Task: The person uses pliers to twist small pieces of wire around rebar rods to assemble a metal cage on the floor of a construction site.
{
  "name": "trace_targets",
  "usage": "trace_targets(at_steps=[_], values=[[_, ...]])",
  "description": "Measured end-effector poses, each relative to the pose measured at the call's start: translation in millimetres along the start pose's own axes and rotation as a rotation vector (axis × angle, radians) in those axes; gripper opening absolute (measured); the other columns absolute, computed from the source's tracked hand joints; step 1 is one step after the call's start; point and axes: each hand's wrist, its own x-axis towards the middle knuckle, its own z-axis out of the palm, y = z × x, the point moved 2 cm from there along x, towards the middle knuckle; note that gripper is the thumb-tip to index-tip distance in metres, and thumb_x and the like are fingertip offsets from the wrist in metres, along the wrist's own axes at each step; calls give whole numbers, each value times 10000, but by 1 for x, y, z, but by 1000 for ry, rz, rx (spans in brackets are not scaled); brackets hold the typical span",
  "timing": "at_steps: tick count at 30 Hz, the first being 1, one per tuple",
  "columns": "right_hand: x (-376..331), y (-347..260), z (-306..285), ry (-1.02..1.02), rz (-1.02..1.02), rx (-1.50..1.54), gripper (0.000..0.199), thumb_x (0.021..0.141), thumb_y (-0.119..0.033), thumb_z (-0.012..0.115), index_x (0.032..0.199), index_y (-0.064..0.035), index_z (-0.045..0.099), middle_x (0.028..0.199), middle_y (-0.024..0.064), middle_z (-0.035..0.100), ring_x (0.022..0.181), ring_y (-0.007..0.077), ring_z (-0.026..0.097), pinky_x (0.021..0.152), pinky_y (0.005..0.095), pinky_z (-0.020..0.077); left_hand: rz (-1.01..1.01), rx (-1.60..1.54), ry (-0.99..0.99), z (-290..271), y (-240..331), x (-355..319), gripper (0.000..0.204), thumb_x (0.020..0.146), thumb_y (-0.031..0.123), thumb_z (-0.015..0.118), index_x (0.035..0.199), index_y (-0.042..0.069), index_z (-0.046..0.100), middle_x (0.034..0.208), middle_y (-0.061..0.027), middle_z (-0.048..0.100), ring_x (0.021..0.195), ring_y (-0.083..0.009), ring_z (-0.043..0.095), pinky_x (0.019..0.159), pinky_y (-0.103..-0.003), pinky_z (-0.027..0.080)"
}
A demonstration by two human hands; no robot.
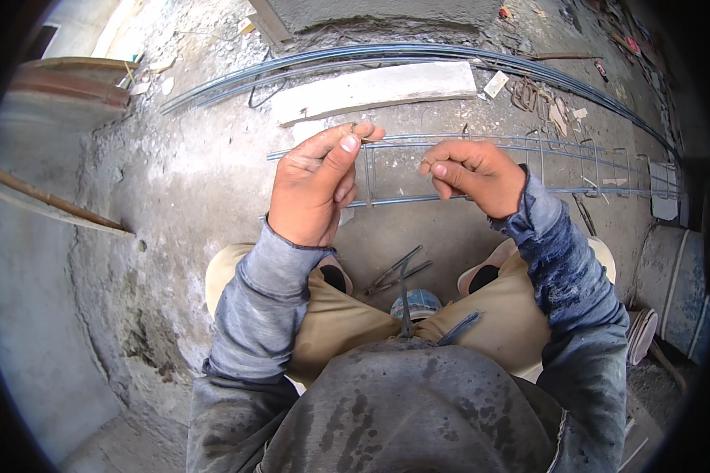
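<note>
Pinching up near frame centre: left hand [314,183] has thumb against index finger, closed on what looks like a thin wire [366,140]. Right hand [487,180], right of centre, also closed in a pinch; too small to tell what, if anything, sits between its fingertips. Hands apart, both over the rebar cage [406,199], which runs from centre to right of frame. Pincers [375,287] lie on the ground between the shoes, lower centre, beside a blue tin [420,302]; neither hand touches them.

Risks, my read: wire is fine and barely held, so a loose pinch could drop it, hard to spot on the littered floor. Bare fingers could get pricked by a wire end. Sleeve cuff could snag on a stirrup [542,158] if the right arm reaches low.
</note>
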Motion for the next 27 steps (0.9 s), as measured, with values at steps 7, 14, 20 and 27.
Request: trace_targets(at_steps=[7, 14, 20, 27], values=[[2, 7, 21, -154, -10, 148, 216, 966, -182, 441, 1016, -54, 609, 647, -1, 523, 603, 75, 476, 562, 235, 425, -91, -300, -153, -3, 0, 0, 335, 937, 188, 513, 1173, -50, 509, 1127, -133, 583, 585, -32, 403, 437, -158, 345], [2, 11, 17, -125, -45, 348, 246, 970, -201, 431, 1050, -27, 586, 699, 10, 557, 650, 90, 513, 595, 237, 429, -165, -578, -185, -1, 6, -1, 454, 955, 258, 364, 1257, -77, 417, 1193, -173, 543, 695, -103, 542, 425, -176, 376], [7, 12, -2, 162, -96, 247, 263, 948, -236, 463, 1039, -44, 618, 876, 33, 628, 802, 108, 534, 719, 250, 432, -153, -282, -41, -24, -4, 9, 421, 887, 184, 374, 1176, -107, 466, 979, -140, 587, 792, -130, 551, 488, -196, 411], [1, 8, -24, 370, -136, -27, 274, 916, -275, 525, 1019, -61, 663, 963, 28, 610, 829, 117, 519, 755, 267, 444, 50, 500, 405, -111, -35, 52, 190, 865, 55, 481, 911, 0, 657, 769, -40, 577, 632, -117, 513, 644, -259, 503]])
